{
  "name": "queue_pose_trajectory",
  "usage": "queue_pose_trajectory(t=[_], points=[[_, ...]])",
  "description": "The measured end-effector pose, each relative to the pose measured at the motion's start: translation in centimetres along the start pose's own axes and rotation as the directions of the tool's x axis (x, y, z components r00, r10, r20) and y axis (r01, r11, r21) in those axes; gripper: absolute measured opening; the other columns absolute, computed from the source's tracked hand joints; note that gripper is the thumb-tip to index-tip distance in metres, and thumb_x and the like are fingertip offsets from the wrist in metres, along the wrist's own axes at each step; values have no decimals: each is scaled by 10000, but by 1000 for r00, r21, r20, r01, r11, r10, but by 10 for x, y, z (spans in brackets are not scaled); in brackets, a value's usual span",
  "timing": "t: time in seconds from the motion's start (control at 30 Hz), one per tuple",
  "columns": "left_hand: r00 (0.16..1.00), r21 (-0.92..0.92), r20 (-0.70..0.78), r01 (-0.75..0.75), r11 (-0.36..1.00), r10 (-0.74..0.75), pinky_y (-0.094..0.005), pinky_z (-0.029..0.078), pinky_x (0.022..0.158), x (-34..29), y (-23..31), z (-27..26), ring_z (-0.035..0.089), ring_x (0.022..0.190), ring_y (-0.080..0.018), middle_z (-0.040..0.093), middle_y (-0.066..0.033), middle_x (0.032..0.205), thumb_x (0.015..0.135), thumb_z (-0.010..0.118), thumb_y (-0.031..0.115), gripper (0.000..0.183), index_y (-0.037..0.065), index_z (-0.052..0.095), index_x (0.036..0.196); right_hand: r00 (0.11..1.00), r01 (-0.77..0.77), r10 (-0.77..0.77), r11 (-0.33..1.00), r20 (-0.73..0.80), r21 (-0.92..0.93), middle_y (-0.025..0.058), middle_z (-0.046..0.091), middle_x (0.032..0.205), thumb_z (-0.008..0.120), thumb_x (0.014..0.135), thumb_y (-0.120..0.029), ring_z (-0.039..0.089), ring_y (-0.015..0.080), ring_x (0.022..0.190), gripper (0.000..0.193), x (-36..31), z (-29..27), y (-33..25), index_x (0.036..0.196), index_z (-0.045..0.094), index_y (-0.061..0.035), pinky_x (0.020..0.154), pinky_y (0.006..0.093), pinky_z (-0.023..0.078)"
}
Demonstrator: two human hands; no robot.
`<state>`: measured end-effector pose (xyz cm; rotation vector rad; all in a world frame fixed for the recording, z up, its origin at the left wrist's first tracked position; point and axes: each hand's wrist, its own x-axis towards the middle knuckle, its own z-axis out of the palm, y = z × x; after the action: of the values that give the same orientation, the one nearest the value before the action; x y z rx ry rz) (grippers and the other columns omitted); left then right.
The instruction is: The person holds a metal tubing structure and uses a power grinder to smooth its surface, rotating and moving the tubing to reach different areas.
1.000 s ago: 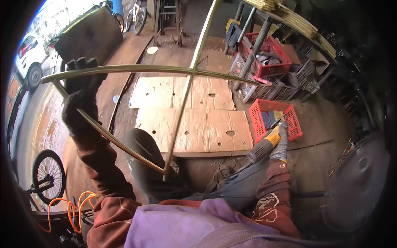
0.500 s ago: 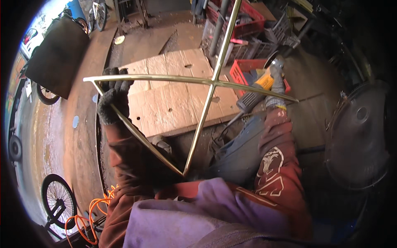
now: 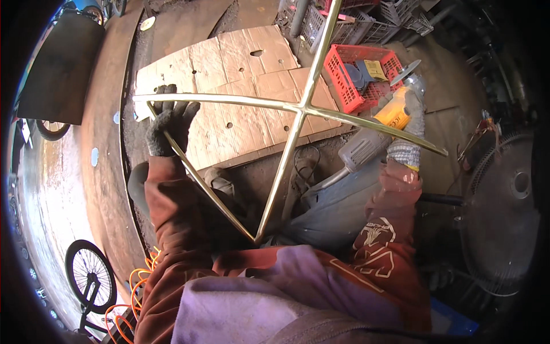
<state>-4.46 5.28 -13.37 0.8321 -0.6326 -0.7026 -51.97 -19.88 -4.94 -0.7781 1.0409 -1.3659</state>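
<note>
A brass-coloured tube frame (image 3: 302,108) spans the space before me, its bars crossing at a joint and meeting in a corner close to my body. My left hand (image 3: 170,123), in a dark work glove, holds it near its left corner, some fingers stretched along the upper bar. My right hand (image 3: 416,119), in a grey knit glove, is wrapped round a yellow and grey angle grinder (image 3: 395,112). The grinder's disc (image 3: 408,72) is at its far end, away from the tubes. One bar overlaps the grinder in view; I cannot tell whether they touch.
Flattened cardboard (image 3: 252,123) covers the floor ahead. Beyond the frame are a red crate (image 3: 344,92) with items inside and grey crates (image 3: 349,28). At right stands a round fan (image 3: 498,212). An orange hose (image 3: 136,289) and a bicycle wheel (image 3: 91,275) are at lower left.
The grinder and my right hand have shifted right, so the disc and red crate show more plainly. My left fingers have straightened somewhat on the frame. The whole view has also tilted.
</note>
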Motion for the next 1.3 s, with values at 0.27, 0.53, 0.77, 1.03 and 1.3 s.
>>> queue_pose_trajectory(t=[0.27,0.53,0.77,1.03,1.3], points=[[977,-309,121,207,928,-177,-627,441,1092,12,-33,-26,521,1334,-407,471,-157,1509,866,574,75,702,88,359,1534,999,-3,2,1000,39,28,153,705,999,777,881,-324,725,305,821,489,-1,-3,-6,1238,608,-36,707,445,635],[950,-102,128,297,950,-283,-589,510,1030,4,-44,-44,578,1266,-385,556,-142,1337,848,575,25,612,46,426,1441,991,-63,60,998,121,18,146,717,1015,791,861,-235,727,278,844,437,-12,15,-6,1210,640,-21,726,413,621],[885,-255,-8,449,857,-466,-599,541,936,-11,-56,-20,657,1063,-378,635,-180,1289,868,605,49,524,47,524,1385,990,108,-105,994,94,-29,104,736,975,820,834,-181,726,213,835,423,-13,18,-5,1190,681,0,737,333,602],[593,198,-339,804,561,-730,-532,568,705,-28,-130,-27,630,682,-278,651,-135,960,816,794,148,533,91,601,1310,965,260,-239,926,107,-273,96,731,1065,820,843,-194,712,170,866,370,-3,14,28,1165,696,-62,764,315,587],[543,228,-520,832,505,-659,-539,581,639,-50,-134,14,565,529,-266,553,-89,699,790,805,75,367,130,684,1132,971,205,-223,961,82,185,96,741,872,896,740,-160,728,220,722,369,-13,55,16,1031,723,-12,674,369,613]])
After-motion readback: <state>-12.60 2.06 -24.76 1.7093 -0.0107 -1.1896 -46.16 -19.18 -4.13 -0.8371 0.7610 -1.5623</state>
